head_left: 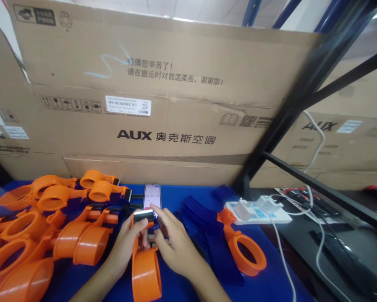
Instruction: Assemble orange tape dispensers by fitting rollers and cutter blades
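My left hand is closed around the head of an orange tape dispenser, thumb against the dark block under a toothed metal blade. The dispenser's round ring hangs toward me, below both hands. From the other side, my right hand bends its thumb and fingers onto the same head. A small dark blue part shows between its fingers; how it is seated is hidden. Many similar orange dispensers lie at left, nearest my left hand.
Behind the hands, a phone shows a timer. Dark blue curved pieces lie right of centre, beside another orange dispenser. A white power strip with plugs and cables sits by the black frame. A large cardboard box stands behind.
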A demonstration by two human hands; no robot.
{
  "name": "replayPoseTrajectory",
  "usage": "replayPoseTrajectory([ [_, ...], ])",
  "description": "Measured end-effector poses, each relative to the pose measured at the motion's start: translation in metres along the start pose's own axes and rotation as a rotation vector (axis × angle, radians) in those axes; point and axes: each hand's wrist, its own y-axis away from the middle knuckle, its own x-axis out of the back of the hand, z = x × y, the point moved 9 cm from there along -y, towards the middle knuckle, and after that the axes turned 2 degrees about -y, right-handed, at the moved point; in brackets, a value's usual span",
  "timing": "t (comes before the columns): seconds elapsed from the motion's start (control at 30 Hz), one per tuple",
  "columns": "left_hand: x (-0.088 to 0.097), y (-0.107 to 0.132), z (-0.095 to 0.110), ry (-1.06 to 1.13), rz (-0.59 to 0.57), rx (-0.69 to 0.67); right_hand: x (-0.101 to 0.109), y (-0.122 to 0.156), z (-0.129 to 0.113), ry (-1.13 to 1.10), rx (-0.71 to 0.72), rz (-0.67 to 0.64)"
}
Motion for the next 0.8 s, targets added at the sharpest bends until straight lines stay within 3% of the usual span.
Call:
replayPoseTrajectory([
  [0.27,-0.004,0.004,0.008,0.004,-0.043,-0.018,0.002,0.000,0.004,-0.209,0.007,0.075],
  [0.8,-0.005,0.007,0.008,-0.033,-0.031,-0.006,0.003,-0.001,-0.004,-0.149,0.048,-0.019],
])
